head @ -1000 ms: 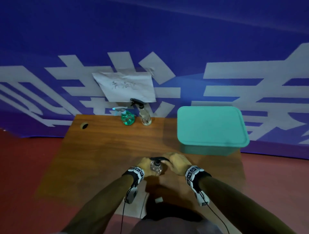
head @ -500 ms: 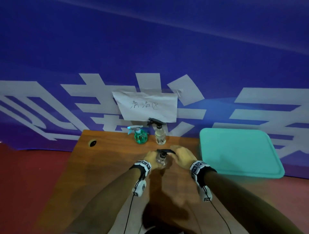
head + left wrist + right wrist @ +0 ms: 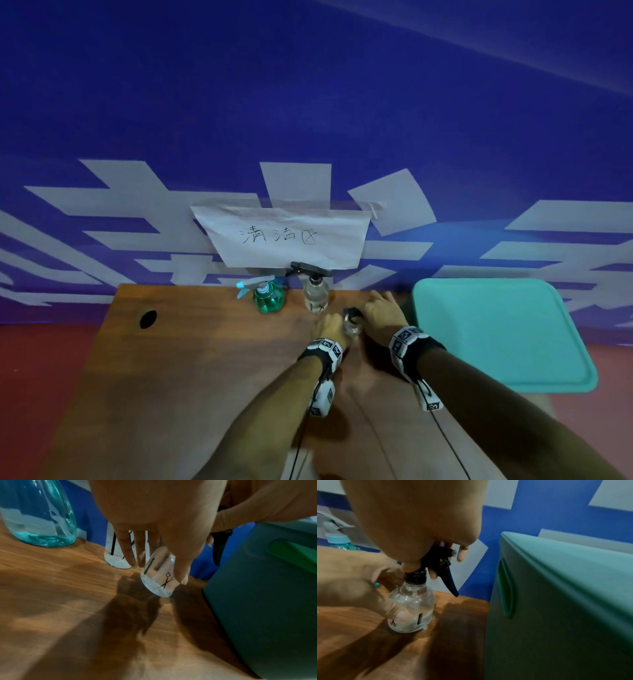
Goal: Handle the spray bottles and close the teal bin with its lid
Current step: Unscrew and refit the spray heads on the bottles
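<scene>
A small clear spray bottle (image 3: pixel 352 324) with a black trigger head is held between both hands near the back of the wooden table (image 3: pixel 205 359). My left hand (image 3: pixel 329 328) wraps its body (image 3: pixel 158 574), thumb on the glass. My right hand (image 3: pixel 379 309) grips the black head (image 3: pixel 440 559) from above. The bottle leans slightly, its base at or just over the wood. A green spray bottle (image 3: pixel 269 298) and another clear one (image 3: pixel 315 295) stand just behind. The teal bin (image 3: pixel 496 329) sits to the right with its lid on.
A paper sign (image 3: pixel 284 236) hangs on the blue wall behind the bottles. A round cable hole (image 3: pixel 148 319) lies at the table's far left. The bin wall (image 3: pixel 556 608) stands close to the right of the held bottle.
Both hands have carried the clear bottle from the table's near edge to the back, beside the two standing bottles and close to the bin.
</scene>
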A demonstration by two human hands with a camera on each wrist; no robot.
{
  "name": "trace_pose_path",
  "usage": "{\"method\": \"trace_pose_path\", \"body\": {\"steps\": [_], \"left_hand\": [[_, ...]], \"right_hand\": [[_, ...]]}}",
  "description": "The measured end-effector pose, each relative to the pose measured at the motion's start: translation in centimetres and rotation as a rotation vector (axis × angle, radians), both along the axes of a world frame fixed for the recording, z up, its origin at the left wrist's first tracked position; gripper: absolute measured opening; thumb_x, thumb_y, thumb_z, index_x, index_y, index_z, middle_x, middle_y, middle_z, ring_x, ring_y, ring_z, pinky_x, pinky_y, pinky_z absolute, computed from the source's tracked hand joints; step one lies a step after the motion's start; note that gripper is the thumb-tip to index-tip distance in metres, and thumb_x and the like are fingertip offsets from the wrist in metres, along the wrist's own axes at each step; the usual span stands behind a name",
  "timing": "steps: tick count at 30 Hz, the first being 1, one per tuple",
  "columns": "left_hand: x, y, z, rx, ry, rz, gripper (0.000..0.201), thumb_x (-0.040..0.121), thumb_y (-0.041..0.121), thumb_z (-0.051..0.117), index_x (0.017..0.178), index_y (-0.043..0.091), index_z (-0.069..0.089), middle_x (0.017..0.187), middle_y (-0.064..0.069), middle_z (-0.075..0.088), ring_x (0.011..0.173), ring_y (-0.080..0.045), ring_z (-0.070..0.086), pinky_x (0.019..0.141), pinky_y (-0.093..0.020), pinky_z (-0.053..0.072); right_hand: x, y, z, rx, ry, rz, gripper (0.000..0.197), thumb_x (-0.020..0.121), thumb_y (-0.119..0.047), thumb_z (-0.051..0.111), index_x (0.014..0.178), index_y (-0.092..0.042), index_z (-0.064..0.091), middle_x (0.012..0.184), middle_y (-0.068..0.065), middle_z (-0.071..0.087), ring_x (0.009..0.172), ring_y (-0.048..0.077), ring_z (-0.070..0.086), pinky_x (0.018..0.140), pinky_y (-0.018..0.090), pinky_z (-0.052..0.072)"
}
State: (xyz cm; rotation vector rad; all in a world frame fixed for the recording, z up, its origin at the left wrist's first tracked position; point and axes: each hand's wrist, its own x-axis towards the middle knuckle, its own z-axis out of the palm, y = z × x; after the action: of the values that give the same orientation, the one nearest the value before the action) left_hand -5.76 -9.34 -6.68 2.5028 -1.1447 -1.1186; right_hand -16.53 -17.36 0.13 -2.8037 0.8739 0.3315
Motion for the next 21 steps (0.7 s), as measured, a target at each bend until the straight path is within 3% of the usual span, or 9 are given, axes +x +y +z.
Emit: {"method": "trace_pose_path", "body": {"steps": [2, 5, 8, 10, 13, 16, 17, 20, 21], "left_hand": [[0.5, -0.2, -0.8, -0.034, -0.051, -0.022, 0.042, 0.067, 0.049, 0.064, 0.1, 0.022, 0.066, 0.093, -0.002, 0.072, 0.088, -0.03, 0.07, 0.073, -0.036, 0.059], [1.4, -0.1, -1.0, -0.094, -0.079, -0.036, 0.045, 0.07, 0.046, 0.067, 0.11, 0.024, 0.064, 0.103, -0.002, 0.072, 0.095, -0.031, 0.069, 0.077, -0.035, 0.057], [1.8, -0.3, -0.8, -0.115, -0.02, 0.01, 0.039, 0.071, 0.037, 0.063, 0.109, 0.03, 0.062, 0.105, 0.001, 0.071, 0.094, -0.028, 0.069, 0.076, -0.034, 0.057], [1.9, -0.5, -1.3, -0.165, 0.038, 0.042, 0.037, 0.073, 0.028, 0.061, 0.11, 0.03, 0.061, 0.103, 0.002, 0.07, 0.09, -0.026, 0.068, 0.075, -0.034, 0.057], [1.8, -0.6, -1.5, -0.176, 0.055, 0.038, 0.028, 0.082, 0.018, 0.059, 0.11, 0.023, 0.059, 0.096, 0.0, 0.067, 0.088, -0.028, 0.068, 0.075, -0.036, 0.056], [1.6, -1.0, -2.8, -0.117, 0.01, -0.025, 0.038, 0.088, 0.016, 0.062, 0.126, 0.013, 0.061, 0.123, -0.014, 0.064, 0.114, -0.033, 0.063, 0.096, -0.042, 0.051], [1.6, -0.9, -3.0, -0.088, -0.019, -0.065, 0.037, 0.089, 0.017, 0.063, 0.126, 0.013, 0.062, 0.124, -0.016, 0.064, 0.113, -0.032, 0.063, 0.099, -0.044, 0.05], [1.8, -0.7, -3.5, -0.096, -0.01, -0.057, 0.014, 0.093, 0.024, 0.051, 0.096, 0.028, 0.064, 0.083, 0.0, 0.068, 0.074, -0.023, 0.064, 0.074, -0.045, 0.055], [1.8, -0.8, -3.6, -0.12, 0.001, -0.053, 0.015, 0.093, 0.022, 0.051, 0.102, 0.028, 0.062, 0.089, 0.0, 0.068, 0.077, -0.024, 0.063, 0.071, -0.04, 0.053]], "right_hand": [[0.5, -0.4, -0.2, 0.043, -0.024, 0.005, 0.035, 0.1, -0.036, 0.051, 0.134, -0.03, 0.059, 0.132, 0.0, 0.066, 0.126, 0.021, 0.053, 0.102, 0.039, 0.034], [1.3, -0.7, -0.1, 0.207, -0.077, 0.012, 0.033, 0.1, -0.025, 0.051, 0.133, -0.021, 0.06, 0.133, 0.007, 0.066, 0.12, 0.026, 0.062, 0.104, 0.034, 0.044], [2.0, -1.0, -0.3, 0.268, -0.104, -0.018, 0.034, 0.102, -0.026, 0.048, 0.135, -0.026, 0.057, 0.131, 0.004, 0.066, 0.116, 0.024, 0.064, 0.103, 0.033, 0.047], [2.7, -1.3, -1.2, 0.258, -0.094, -0.028, 0.032, 0.099, -0.028, 0.05, 0.13, -0.028, 0.059, 0.124, 0.003, 0.069, 0.11, 0.023, 0.067, 0.098, 0.032, 0.051], [3.4, -1.7, -1.6, 0.171, 0.05, -0.021, 0.026, 0.101, -0.03, 0.05, 0.117, -0.018, 0.066, 0.113, 0.006, 0.072, 0.101, 0.027, 0.069, 0.089, 0.034, 0.053], [3.4, -1.9, -2.5, 0.112, 0.124, -0.003, 0.027, 0.105, -0.026, 0.044, 0.118, -0.012, 0.064, 0.114, 0.009, 0.071, 0.104, 0.028, 0.067, 0.091, 0.036, 0.051], [3.4, -1.9, -2.9, 0.096, 0.122, 0.006, 0.026, 0.105, -0.025, 0.044, 0.119, -0.012, 0.063, 0.116, 0.009, 0.07, 0.106, 0.028, 0.066, 0.092, 0.036, 0.049], [3.3, -1.7, -3.3, 0.078, 0.126, 0.001, 0.025, 0.102, -0.023, 0.048, 0.122, -0.013, 0.06, 0.118, 0.008, 0.067, 0.108, 0.027, 0.063, 0.094, 0.034, 0.046], [3.4, -1.5, -3.3, 0.071, 0.114, -0.013, 0.025, 0.102, -0.024, 0.049, 0.122, -0.013, 0.06, 0.117, 0.007, 0.067, 0.108, 0.027, 0.063, 0.094, 0.034, 0.045]]}}
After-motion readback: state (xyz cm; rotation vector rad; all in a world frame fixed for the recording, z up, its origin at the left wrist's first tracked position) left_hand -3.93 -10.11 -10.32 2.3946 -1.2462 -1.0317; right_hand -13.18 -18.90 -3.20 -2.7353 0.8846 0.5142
